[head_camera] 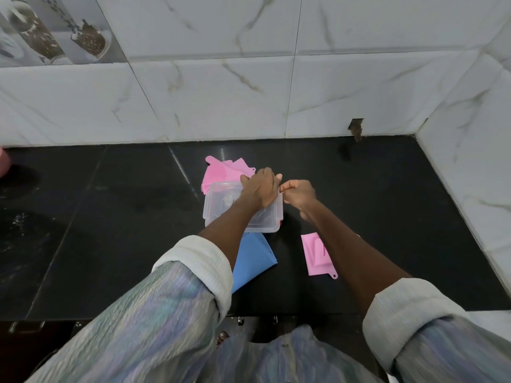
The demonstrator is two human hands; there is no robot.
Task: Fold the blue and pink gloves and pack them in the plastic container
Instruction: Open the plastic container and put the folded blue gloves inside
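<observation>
Even, soft indoor light is filling the frame; no hard shadows are showing. The black counter [110, 230] is reflecting a pale streak and a small bright spot near its back edge. The white wall tiles [221, 92] are reading bright but not blowing out. Wide-angle distortion is bending the tile lines and counter edges outward toward the borders. The 2 sleeves [166, 313] at the bottom are looking soft and slightly smeared; the centre is staying sharper.

Container [221, 201] was noted as clear, smooth plastic; pink gloves [221, 172] as matt, nubbed rubber; countertop [110, 217] as glossy black stone.
</observation>
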